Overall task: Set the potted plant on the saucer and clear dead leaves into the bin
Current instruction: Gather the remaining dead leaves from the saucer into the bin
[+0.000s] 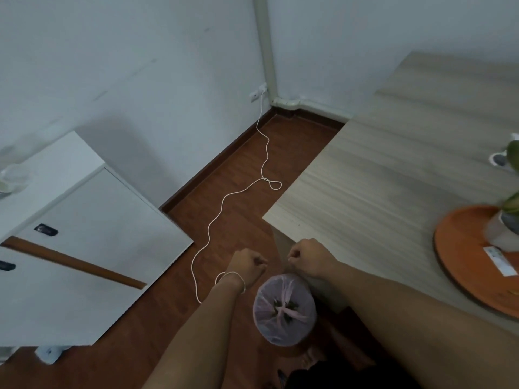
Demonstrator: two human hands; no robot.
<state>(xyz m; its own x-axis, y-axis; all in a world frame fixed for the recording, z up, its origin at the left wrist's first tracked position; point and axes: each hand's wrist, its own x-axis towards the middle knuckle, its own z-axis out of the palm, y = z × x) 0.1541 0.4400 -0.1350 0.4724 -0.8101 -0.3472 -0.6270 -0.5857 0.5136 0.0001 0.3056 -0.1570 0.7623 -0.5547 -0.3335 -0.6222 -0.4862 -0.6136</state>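
plant (509, 220) already sits on the orange saucer (460, 256), both hands (247, 266) (309, 256) have fingers curled together over the bin (284, 311), so i'd guess brushing off leaf bits comes next.

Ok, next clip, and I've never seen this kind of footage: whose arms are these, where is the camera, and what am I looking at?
There is no machine here. A person wears one wide-angle camera on the head, looking down at their own arms. The left hand and right hand are both closed into fists above a small bin on the wooden floor. The bin has a pinkish liner with dark bits inside. Whether the fists pinch anything is too blurred to tell. At the right, on the pale table, an orange saucer carries a white potted plant. A white cable trails across the floor to a wall socket.
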